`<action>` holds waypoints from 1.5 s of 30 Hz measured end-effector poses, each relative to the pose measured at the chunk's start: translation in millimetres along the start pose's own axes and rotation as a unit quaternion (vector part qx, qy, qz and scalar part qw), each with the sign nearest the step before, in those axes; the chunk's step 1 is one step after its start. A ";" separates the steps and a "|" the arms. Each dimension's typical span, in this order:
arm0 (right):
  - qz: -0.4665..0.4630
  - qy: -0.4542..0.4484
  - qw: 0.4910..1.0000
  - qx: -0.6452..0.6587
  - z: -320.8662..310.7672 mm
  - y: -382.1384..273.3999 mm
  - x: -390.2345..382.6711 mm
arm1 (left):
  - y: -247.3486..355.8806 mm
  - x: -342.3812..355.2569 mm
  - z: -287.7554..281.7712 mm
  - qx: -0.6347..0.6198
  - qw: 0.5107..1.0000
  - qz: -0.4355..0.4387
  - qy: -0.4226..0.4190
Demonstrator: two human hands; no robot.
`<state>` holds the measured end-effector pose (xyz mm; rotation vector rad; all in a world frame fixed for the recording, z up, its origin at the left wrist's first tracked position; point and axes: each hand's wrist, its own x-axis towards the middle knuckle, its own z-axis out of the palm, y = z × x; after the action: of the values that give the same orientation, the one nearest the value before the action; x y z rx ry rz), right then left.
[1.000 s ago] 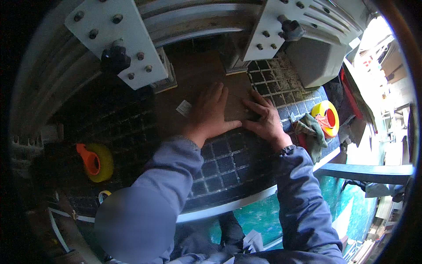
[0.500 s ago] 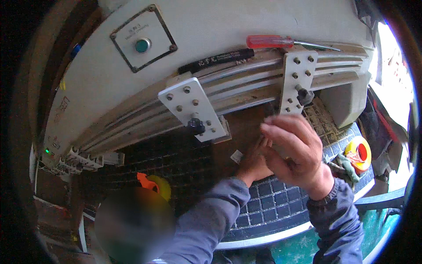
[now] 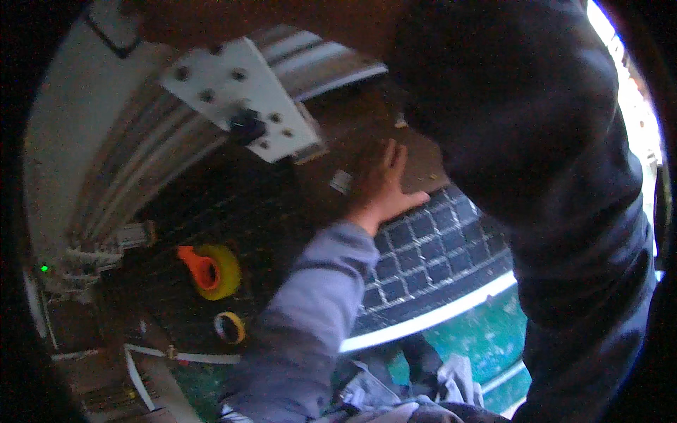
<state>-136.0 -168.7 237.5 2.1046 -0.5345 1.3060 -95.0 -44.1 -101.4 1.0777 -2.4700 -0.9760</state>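
My left hand (image 3: 386, 189) lies with fingers spread on a flat brown board (image 3: 423, 158), thumb towards its near edge. A small white label (image 3: 340, 182) is on the board, left of the hand. My right hand (image 3: 233, 20) is raised close to the camera along the top edge, dark and blurred, its fingers partly cut off. Its dark sleeve covers much of the right side. Below that hand, a white bolted plate (image 3: 264, 99) with a black knob (image 3: 247, 127) meets the board at its left end.
Black gridded bed (image 3: 423, 240) lies under the board, edged by a white strip (image 3: 430, 310). A yellow tape roll (image 3: 227, 271) with an orange piece and a smaller tape roll (image 3: 230, 328) sit on the left. Metal rails (image 3: 141, 141) run behind; green floor (image 3: 486, 338) shows in front.
My right hand has moved from beside the left hand up to the top left, its arm now crossing the right side. The left hand now shows spread on the board. The view has shifted.
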 end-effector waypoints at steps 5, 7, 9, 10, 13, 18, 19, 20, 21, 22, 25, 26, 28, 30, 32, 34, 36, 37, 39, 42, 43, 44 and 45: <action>-0.003 -0.094 0.995 -0.018 -28.7 -5.9 -16.4 | 23.9 -7.6 -13.7 0.115 0.986 0.054 0.109; -0.005 -0.121 0.992 -0.021 -41.8 -10.8 -21.9 | 30.3 -8.7 -22.7 0.113 0.989 0.043 0.083; -0.003 -0.136 0.990 -0.022 -53.0 -15.4 -23.6 | 34.3 -8.9 -28.1 0.114 0.991 0.027 0.057; -0.003 -0.142 0.990 -0.024 -57.4 -17.2 -23.1 | 35.1 -9.5 -28.8 0.118 0.992 0.017 0.046; -0.003 -0.152 0.988 -0.026 -72.0 -24.7 -22.1 | 33.8 -11.1 -27.1 0.124 0.988 0.040 0.078; 0.005 -0.156 0.987 -0.027 -89.4 -37.8 -25.5 | 25.2 -1.1 -20.0 0.143 0.989 0.031 0.017; 0.009 -0.155 0.988 -0.025 -94.4 -40.3 -27.4 | 23.3 -0.4 -18.1 0.174 0.985 0.011 0.002; 0.014 -0.153 0.988 -0.024 -99.9 -41.6 -31.0 | 22.2 -1.2 -15.7 0.206 0.978 0.000 0.007; 0.026 -0.152 0.988 -0.019 -109.3 -44.0 -39.8 | 20.8 -1.7 -13.9 0.196 0.980 0.008 0.020; 0.035 -0.145 0.989 -0.015 -118.4 -45.8 -48.6 | 19.7 -2.7 -12.4 0.187 0.981 0.025 0.053; 0.117 -0.114 0.985 0.049 -163.0 -74.7 -116.8 | 16.4 -2.9 -12.7 0.129 0.986 0.070 0.082; 0.198 -0.129 0.971 0.037 -175.3 -86.9 -142.4 | 16.0 -2.7 -13.6 0.111 0.987 0.079 0.084; 0.306 -0.115 0.944 0.049 -177.1 -104.7 -202.5 | 17.7 -3.8 -14.0 0.144 0.984 0.061 0.080; 0.403 -0.149 0.903 0.003 -169.0 -125.4 -262.0 | 21.1 -4.8 -14.4 0.166 0.983 0.038 0.075; 0.454 -0.191 0.868 -0.061 -161.3 -139.7 -310.1 | 24.8 -4.9 -13.9 0.165 0.984 0.019 0.061; 0.491 -0.227 0.836 -0.095 -151.8 -153.0 -347.7 | 25.6 -3.8 -12.2 0.173 0.982 0.024 0.067; 0.523 -0.219 0.817 -0.108 -137.9 -162.6 -371.6 | 23.0 -1.8 -9.3 0.179 0.979 0.046 0.088; 0.541 -0.234 0.801 -0.109 -136.0 -165.8 -378.5 | 21.3 -0.6 -8.8 0.180 0.977 0.062 0.092; 0.533 -0.235 0.803 -0.127 -133.1 -170.4 -387.4 | 17.1 1.3 -5.5 0.180 0.974 0.089 0.106; 0.512 -0.231 0.817 -0.129 -133.0 -169.8 -387.8 | 14.4 1.7 -3.7 0.200 0.970 0.092 0.105; 0.522 -0.240 0.809 -0.120 -133.8 -169.8 -385.9 | 14.9 1.0 -4.0 0.200 0.970 0.094 0.106; 0.525 -0.242 0.809 -0.111 -134.4 -169.5 -383.2 | 15.8 0.6 -4.8 0.202 0.969 0.094 0.108; 0.522 -0.237 0.813 -0.102 -134.2 -169.5 -380.8 | 16.5 -0.7 -5.8 0.202 0.969 0.089 0.111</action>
<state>-286.2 56.3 -106.8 1.9409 -2.1667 1.0797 -100.6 -38.2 -85.9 0.9874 -2.5776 -0.2856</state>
